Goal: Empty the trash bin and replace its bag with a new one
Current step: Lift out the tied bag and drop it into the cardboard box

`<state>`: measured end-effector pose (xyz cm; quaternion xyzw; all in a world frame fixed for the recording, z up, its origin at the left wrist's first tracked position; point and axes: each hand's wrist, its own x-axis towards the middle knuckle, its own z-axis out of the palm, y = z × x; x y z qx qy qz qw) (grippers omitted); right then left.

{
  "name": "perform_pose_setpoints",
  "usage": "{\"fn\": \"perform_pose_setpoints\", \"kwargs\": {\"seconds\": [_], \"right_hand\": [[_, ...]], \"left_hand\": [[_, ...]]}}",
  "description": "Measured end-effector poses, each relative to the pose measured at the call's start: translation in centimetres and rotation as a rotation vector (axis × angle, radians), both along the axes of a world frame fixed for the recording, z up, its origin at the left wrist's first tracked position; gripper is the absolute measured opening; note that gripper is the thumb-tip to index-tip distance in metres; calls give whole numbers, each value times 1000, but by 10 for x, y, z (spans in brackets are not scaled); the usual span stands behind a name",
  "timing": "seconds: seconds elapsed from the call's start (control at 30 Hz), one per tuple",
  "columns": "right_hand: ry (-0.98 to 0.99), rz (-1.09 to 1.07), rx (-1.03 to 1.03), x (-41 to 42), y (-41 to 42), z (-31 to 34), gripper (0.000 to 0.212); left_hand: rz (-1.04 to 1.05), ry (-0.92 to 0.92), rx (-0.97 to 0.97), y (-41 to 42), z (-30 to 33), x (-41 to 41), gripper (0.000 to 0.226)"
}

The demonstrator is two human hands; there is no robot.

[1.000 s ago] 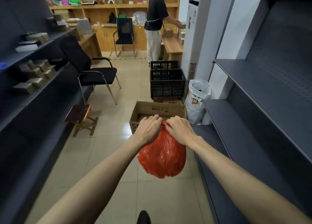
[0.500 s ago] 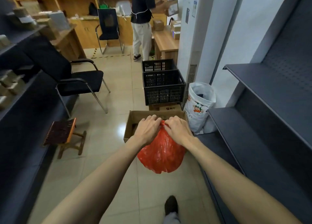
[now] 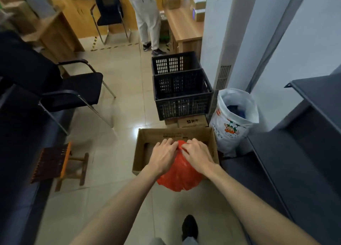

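A full red plastic bag (image 3: 180,176) hangs in front of me, gathered at its top. My left hand (image 3: 163,157) and my right hand (image 3: 198,155) both grip that gathered neck, knuckles up, close together. The bag hangs over the near edge of an open cardboard box (image 3: 173,135) on the floor. No trash bin is in view.
Stacked black plastic crates (image 3: 181,91) stand behind the box, a white printed sack (image 3: 233,121) to its right. Dark shelving (image 3: 295,152) lines the right side, a black chair (image 3: 73,89) and a small wooden stool (image 3: 59,163) the left. A person (image 3: 147,17) stands at the far desks.
I have walked forward: the cardboard box and crates are nearer, and the bag now hangs over the box's near edge. Both hands keep their hold on the bag's neck.
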<state>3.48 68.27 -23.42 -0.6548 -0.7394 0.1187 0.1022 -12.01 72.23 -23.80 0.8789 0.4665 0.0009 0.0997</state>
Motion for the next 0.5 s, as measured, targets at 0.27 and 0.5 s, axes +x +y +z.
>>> {"fn": "perform_pose_setpoints", "kwargs": {"seconds": [0.27,0.5], "right_hand": [[21,-76,-46,8,117,-90,32],[41,-167,-85,1,184,-215,30]], "left_hand": [[-10,-30,28,125,-99,14,29],[-49,-9,27,199,-224,12,24]]}}
